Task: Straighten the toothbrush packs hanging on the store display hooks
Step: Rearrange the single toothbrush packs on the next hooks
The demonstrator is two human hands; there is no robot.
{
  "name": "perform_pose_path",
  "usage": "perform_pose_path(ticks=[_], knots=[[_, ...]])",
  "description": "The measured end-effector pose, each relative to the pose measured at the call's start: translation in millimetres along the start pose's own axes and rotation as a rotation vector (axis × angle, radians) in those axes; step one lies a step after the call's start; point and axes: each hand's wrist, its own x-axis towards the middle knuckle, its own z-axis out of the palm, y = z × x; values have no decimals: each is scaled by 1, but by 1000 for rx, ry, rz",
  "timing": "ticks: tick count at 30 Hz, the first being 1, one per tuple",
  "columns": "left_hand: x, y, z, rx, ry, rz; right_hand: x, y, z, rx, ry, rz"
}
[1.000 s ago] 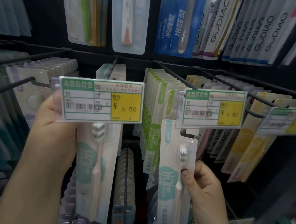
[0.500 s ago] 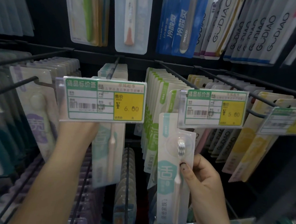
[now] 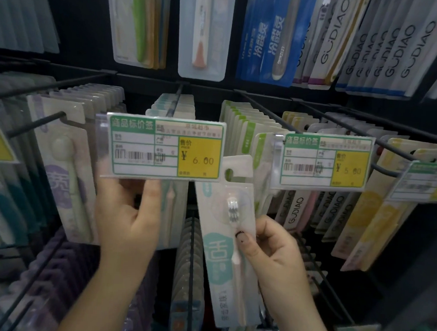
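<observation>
Toothbrush pack (image 3: 226,239), white card with a teal patch, is off its hook and up in the air, tilted so its top leans left, its hanger tab sitting between the two price tags. The right hand (image 3: 274,257) pinches it at mid-height, thumb across the front just below the bristles, the other fingers curled behind the card. Over on the left, the left hand (image 3: 126,215) reaches up under the 6.00 price tag (image 3: 163,148), its fingertips hidden behind the tag's lower edge, so whether they grip anything up there I cannot tell; the thumb lies straight against the hanging teal packs (image 3: 169,211) just beside it. Those packs hang from the centre hook (image 3: 175,97) behind the tag. To the right, green-edged packs (image 3: 241,125) crowd their own hook, and the 5.00 price tag (image 3: 323,162) hangs in front of them.
</observation>
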Motion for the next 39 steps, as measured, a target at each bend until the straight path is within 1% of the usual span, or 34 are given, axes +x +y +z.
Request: perform_pose_path(ticks=[3, 5, 9, 11, 13, 16, 20, 25, 30, 32, 36, 39], knots=[[-9, 13, 1, -206, -114, -136, 3, -3, 12, -3, -79, 9], [-7, 17, 0, -270, -125, -188, 5, -6, 21, -20, -123, 3], [3, 22, -2, -269, -110, -181, 8, -10, 36, -33, -172, -45], [5, 22, -4, -327, -112, -178, 9, -8, 40, -47, -193, -52], [5, 21, -8, -371, -141, -160, 8, -5, 41, -29, -198, -40], [5, 23, -12, -368, -187, -126, 5, -5, 42, -5, -182, -33], [9, 30, -12, -352, -146, -112, 6, -8, 46, -45, -181, -48], [15, 36, -15, -437, -125, -178, 4, -9, 50, -28, -214, -54], [15, 35, -15, -467, -118, -229, 1, -9, 51, -8, -246, -53], [13, 35, -13, -457, -124, -221, 1, -7, 51, -6, -246, -46], [13, 33, -15, -440, -162, -185, -3, -2, 51, -8, -228, -64], [14, 32, -19, -448, -236, -117, -5, 0, 50, -9, -207, -89]])
